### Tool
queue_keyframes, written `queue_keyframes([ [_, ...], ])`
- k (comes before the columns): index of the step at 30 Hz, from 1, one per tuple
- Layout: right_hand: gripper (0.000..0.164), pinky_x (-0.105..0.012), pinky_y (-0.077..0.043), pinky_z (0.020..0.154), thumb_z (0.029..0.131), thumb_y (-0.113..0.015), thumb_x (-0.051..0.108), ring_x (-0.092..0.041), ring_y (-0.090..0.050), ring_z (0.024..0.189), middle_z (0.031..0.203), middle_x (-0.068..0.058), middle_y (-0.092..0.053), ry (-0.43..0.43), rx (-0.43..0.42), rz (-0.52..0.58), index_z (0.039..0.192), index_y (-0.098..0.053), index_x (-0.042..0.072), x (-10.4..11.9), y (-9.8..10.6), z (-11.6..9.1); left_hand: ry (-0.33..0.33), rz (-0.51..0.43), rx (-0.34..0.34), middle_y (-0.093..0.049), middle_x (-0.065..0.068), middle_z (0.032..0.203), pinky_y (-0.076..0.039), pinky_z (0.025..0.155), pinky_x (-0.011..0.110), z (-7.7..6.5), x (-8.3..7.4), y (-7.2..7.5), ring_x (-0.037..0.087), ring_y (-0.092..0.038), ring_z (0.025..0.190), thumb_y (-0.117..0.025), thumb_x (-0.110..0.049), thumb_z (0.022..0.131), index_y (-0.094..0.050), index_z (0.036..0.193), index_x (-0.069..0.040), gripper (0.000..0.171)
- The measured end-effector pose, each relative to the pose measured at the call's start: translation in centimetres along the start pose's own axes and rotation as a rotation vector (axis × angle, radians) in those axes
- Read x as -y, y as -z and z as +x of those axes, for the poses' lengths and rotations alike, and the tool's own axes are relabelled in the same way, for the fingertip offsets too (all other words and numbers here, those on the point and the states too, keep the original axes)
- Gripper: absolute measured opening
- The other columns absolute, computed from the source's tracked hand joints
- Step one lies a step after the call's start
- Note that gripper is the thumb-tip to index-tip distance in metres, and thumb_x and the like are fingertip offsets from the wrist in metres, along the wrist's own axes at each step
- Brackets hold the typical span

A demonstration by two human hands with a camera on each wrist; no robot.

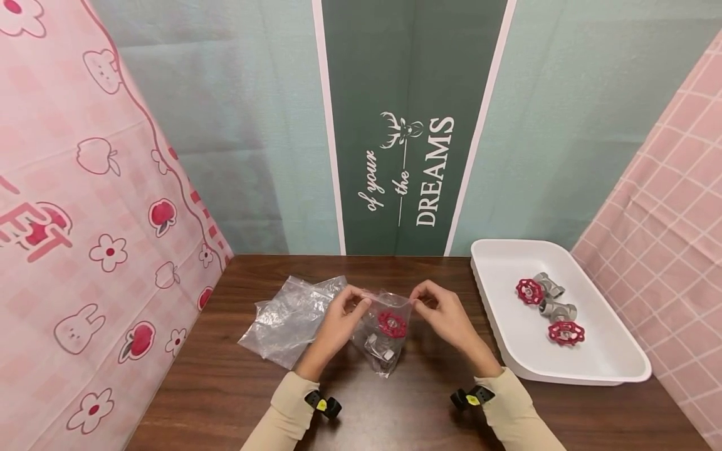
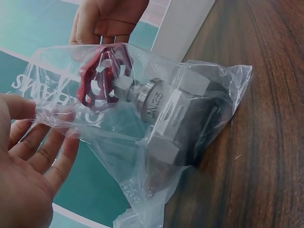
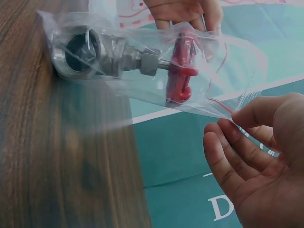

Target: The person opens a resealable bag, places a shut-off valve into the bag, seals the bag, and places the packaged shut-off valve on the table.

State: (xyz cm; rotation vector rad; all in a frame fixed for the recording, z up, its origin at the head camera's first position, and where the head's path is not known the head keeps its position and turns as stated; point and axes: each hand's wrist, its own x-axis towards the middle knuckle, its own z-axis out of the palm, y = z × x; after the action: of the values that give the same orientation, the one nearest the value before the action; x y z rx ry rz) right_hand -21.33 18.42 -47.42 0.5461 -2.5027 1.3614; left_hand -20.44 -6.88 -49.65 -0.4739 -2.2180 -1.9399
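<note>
A clear zip bag (image 1: 369, 341) stands between my two hands, its lower end on the table. Inside it is a metal gate valve (image 2: 173, 116) with a red handwheel (image 1: 392, 324), the wheel toward the bag's mouth. My left hand (image 1: 343, 316) pinches the left top corner of the bag between thumb and fingers. The opposite top corner is pinched by my right hand (image 1: 445, 313), with thumb and index finger on the zip edge. In the right wrist view the valve's round open port (image 3: 81, 52) shows through the plastic.
More clear plastic bags (image 1: 287, 319) lie flat at the left on the brown wooden table (image 1: 389, 413). At the right, a white tray (image 1: 598, 369) holds two valves with red handwheels (image 1: 566, 333). Printed cloths (image 1: 271, 125) hang behind and at both sides.
</note>
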Motion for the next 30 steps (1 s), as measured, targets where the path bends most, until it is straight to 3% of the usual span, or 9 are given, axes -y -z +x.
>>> queue_keyframes([
  [5, 0.013, -0.028, -0.054, 0.071, 0.098, -0.071, 0.003, -0.013, -0.062, 0.079, 0.092, -0.001, -0.073, 0.015, -0.023, 0.016, 0.098, -0.070, 0.016, 0.3, 0.1, 0.4, -0.041, -0.032, -0.005, -0.076, 0.020, 0.111, -0.054, 0.076, 0.021, 0.0, -0.4, 0.3, 0.007, -0.068, 0.088, -0.068, -0.008, 0.104, -0.065, 0.108, 0.000, 0.009],
  [13, 0.009, -0.029, -0.055, 0.073, 0.100, -0.069, 0.004, -0.009, -0.062, 0.082, 0.095, -0.003, -0.072, 0.022, -0.028, 0.019, 0.100, -0.068, 0.014, 0.7, 0.1, 0.9, -0.090, -0.063, -0.034, -0.075, 0.023, 0.109, -0.056, 0.082, 0.023, -0.1, -0.9, 0.5, 0.006, -0.070, 0.091, -0.069, -0.006, 0.103, -0.064, 0.108, 0.002, 0.011],
  [19, 0.009, -0.024, -0.055, 0.072, 0.099, -0.069, 0.001, -0.007, -0.063, 0.082, 0.095, -0.006, -0.071, 0.038, -0.050, 0.056, 0.101, -0.067, 0.010, 1.2, 0.4, 1.2, -0.115, -0.121, -0.041, -0.072, 0.026, 0.107, -0.061, 0.080, 0.033, -0.1, -1.1, 0.6, 0.008, -0.073, 0.091, -0.068, -0.003, 0.103, -0.062, 0.109, 0.004, 0.011],
  [26, 0.009, -0.021, -0.056, 0.069, 0.097, -0.066, -0.003, -0.004, -0.063, 0.080, 0.092, -0.009, -0.070, 0.061, -0.070, 0.090, 0.101, -0.065, 0.005, 1.8, 1.0, 1.4, -0.132, -0.174, -0.059, -0.070, 0.024, 0.104, -0.060, 0.076, 0.024, -0.3, -1.5, 0.5, 0.006, -0.072, 0.090, -0.067, 0.000, 0.102, -0.060, 0.109, 0.006, 0.012],
  [30, 0.009, -0.020, -0.053, 0.068, 0.098, -0.067, -0.003, -0.004, -0.062, 0.082, 0.093, -0.010, -0.071, 0.072, -0.074, 0.085, 0.102, -0.065, 0.005, 2.2, 1.4, 1.4, -0.143, -0.191, -0.048, -0.069, 0.020, 0.102, -0.062, 0.074, 0.025, -0.4, -1.7, 0.3, 0.006, -0.073, 0.089, -0.067, 0.001, 0.101, -0.059, 0.110, 0.007, 0.013],
])
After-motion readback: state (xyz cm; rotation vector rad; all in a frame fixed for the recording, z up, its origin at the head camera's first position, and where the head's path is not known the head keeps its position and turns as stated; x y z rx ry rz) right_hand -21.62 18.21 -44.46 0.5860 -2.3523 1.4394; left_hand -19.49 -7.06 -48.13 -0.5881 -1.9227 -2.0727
